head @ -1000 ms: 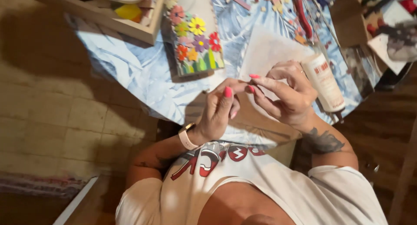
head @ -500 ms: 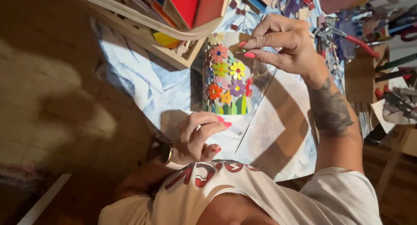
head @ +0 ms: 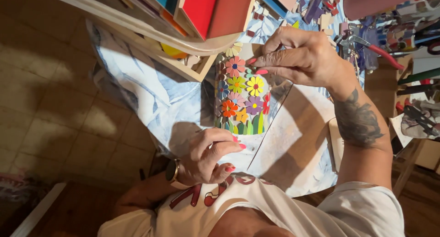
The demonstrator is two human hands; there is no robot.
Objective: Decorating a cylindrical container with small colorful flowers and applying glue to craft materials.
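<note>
Mosaic vase (head: pixel 240 97) lies on its side on the blue-and-white patterned cloth (head: pixel 137 88), near frame centre, its face covered with coloured tile flowers above a band of green leaf shapes. We see our right hand (head: pixel 300 56) at about 1 o'clock from the vase, touching its upper edge. The thumb and forefinger are pinched narrow, tips with pink nails meeting at the flower tiles; we cannot tell whether a small piece sits between them. A dark tattoo (head: pixel 357 120) shows on the right forearm.

Our left hand (head: pixel 208 154) sits at about 7 o'clock from the vase, just beside its leafy end but apart from it. Its fingers are curled loosely inward with the fingertips close together, holding nothing we can make out. A dark watch (head: pixel 173 171) rings that wrist.

At 11 o'clock from the vase a wooden tray (head: pixel 183 65) holds flat sheets in red (head: pixel 201 8), orange and teal. At 2 o'clock, red-handled nippers (head: pixel 371 47) lie among scattered tile fragments (head: pixel 316 3). A pale sheet of paper (head: pixel 298 141) lies on the cloth at 4 o'clock. Tiled floor (head: pixel 50 108) is visible at 9 o'clock.
</note>
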